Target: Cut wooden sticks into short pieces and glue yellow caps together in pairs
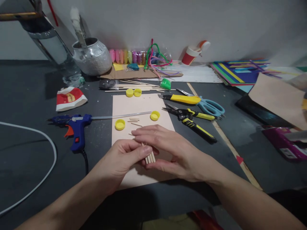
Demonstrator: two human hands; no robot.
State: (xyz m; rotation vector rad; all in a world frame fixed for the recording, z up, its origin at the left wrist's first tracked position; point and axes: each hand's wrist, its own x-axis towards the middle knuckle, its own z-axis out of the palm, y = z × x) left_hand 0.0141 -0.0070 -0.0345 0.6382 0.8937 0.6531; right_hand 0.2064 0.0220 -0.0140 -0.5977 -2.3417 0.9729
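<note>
Between my hands is a small row of short wooden sticks [150,157], side by side. My left hand [128,154] pinches them, its thumb lying across the top. My right hand [171,150] curves over the same sticks, thumb at their near ends and fingers covering the far ends. Both hands are above a pale sheet of paper [136,105]. Just beyond my fingers, several loose stick pieces [133,120] lie on the sheet, with a yellow bottle cap [120,124] to their left and another yellow cap [154,115] to their right.
A blue glue gun [80,127] with a long glue stick lies left. Pliers [192,118], a yellow utility knife [184,99] and blue-handled scissors [208,106] lie right. Long sticks [139,86], two more caps [133,92] and a silver pot [92,57] are behind. A white cable [51,150] curves at left.
</note>
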